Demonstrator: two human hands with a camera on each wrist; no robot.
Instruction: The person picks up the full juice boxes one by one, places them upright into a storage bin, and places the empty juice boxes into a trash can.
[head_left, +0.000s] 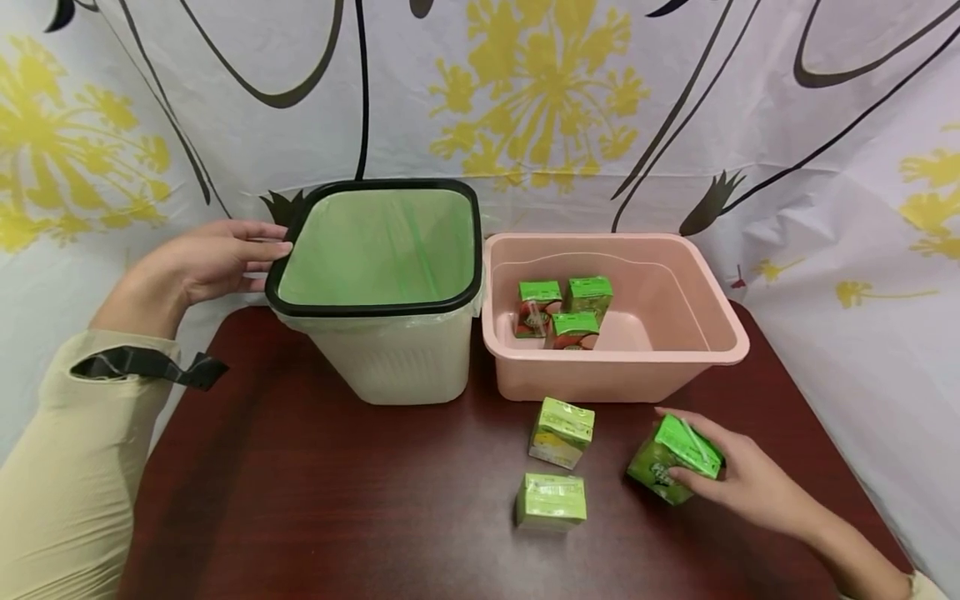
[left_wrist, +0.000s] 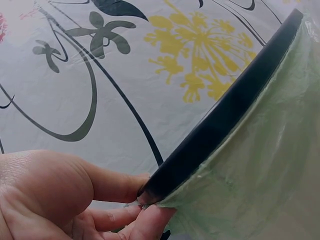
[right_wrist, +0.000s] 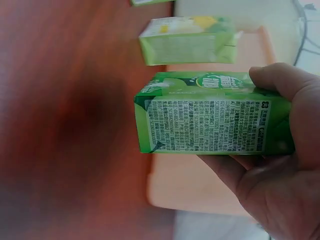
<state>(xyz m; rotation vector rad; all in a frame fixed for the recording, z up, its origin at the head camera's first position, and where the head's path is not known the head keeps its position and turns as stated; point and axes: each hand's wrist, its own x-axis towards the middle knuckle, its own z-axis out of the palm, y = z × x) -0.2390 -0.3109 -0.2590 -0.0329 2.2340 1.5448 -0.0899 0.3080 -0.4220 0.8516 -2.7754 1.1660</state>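
Observation:
My right hand (head_left: 738, 475) grips a green juice box (head_left: 667, 467) by its sides, thumb on one side and fingers on the other. That box is tilted, in front of the pink basin (head_left: 615, 375); printed text covers the side facing the right wrist view. At the left, my left hand (head_left: 217, 260) pinches the black rim (left_wrist: 220, 120) of a white trash bin (head_left: 397, 358) lined with a green bag (head_left: 367, 250). Two light green juice boxes stand on the table: one (head_left: 562, 433) close to the basin, another (head_left: 551, 500) nearer me.
Inside the basin sit three juice boxes with green tops: a red-sided one (head_left: 538, 308), another red-sided one (head_left: 574, 329) and a green one (head_left: 590, 293). Bin and basin stand side by side on the dark red table (head_left: 315, 500). A patterned curtain (head_left: 555, 92) hangs behind.

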